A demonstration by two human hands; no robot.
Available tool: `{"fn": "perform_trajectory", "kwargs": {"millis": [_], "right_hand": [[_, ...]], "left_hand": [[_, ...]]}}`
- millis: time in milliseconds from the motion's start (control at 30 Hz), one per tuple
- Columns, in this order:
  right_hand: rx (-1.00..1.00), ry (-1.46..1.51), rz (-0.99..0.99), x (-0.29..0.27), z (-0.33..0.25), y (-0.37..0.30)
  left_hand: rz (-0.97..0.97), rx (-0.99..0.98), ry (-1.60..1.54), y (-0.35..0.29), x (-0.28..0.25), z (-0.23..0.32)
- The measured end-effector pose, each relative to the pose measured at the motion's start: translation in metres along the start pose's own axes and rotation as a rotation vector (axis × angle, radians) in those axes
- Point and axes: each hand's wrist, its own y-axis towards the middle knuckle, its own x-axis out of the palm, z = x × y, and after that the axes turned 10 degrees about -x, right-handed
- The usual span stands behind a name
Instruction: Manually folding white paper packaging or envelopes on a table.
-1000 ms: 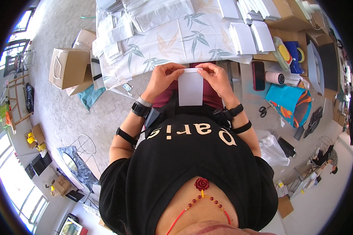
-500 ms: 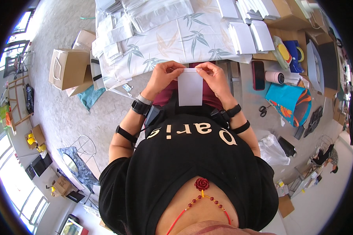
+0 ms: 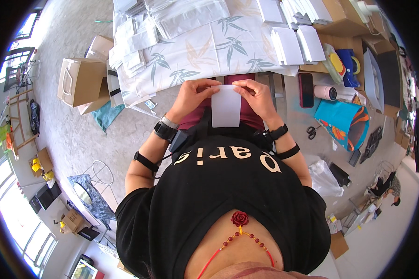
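Observation:
A narrow white piece of paper (image 3: pixel 226 108), shaped like an envelope, hangs over my lap just in front of the table's near edge. My left hand (image 3: pixel 198 95) pinches its upper left corner between thumb and fingers. At the upper right corner, my right hand (image 3: pixel 256 95) grips it the same way. The paper is flat and its lower end is free, close to my black shirt. Whether it has one layer or several I cannot tell.
On the table's leaf-patterned cloth (image 3: pixel 200 56) lie thin white packets (image 3: pixel 132 39) at left and stacked white paper pieces (image 3: pixel 286 45) at right. Further right are a phone (image 3: pixel 306 90), a pink cup (image 3: pixel 325 92) and scissors (image 3: pixel 313 132). Cardboard boxes (image 3: pixel 84 81) stand at left.
The narrow band seen along the paper's top edge no longer shows. My fingers have straightened along that edge, and my left elbow has shifted slightly outward. Both corners stay pinched.

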Motion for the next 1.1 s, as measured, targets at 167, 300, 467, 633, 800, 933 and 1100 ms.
{"fn": "perform_trajectory", "kwargs": {"millis": [167, 300, 467, 633, 800, 933, 1100], "right_hand": [[-0.166, -0.14, -0.015, -0.002, 0.003, -0.002], [-0.259, -0.153, -0.054, -0.003, 0.007, -0.004], [-0.254, -0.169, -0.102, -0.006, 0.007, -0.005], [-0.029, -0.114, -0.263, -0.017, -0.006, 0.01], [0.086, 0.032, -0.235, -0.046, 0.031, 0.048], [0.117, 0.146, 0.193, -0.087, 0.069, 0.109], [0.083, 0.649, 0.565, -0.098, 0.096, 0.199]], "left_hand": [[0.017, 0.018, 0.083, -0.004, 0.002, 0.001], [0.052, 0.072, 0.174, -0.007, 0.003, 0.002], [0.079, 0.088, 0.144, -0.009, 0.008, -0.013], [0.046, 0.083, 0.115, -0.005, 0.005, -0.015], [0.193, 0.053, -0.255, 0.014, -0.001, -0.036], [0.278, 0.019, -0.263, 0.014, -0.018, -0.052], [0.314, -0.017, -0.262, -0.004, -0.03, -0.069]]}}
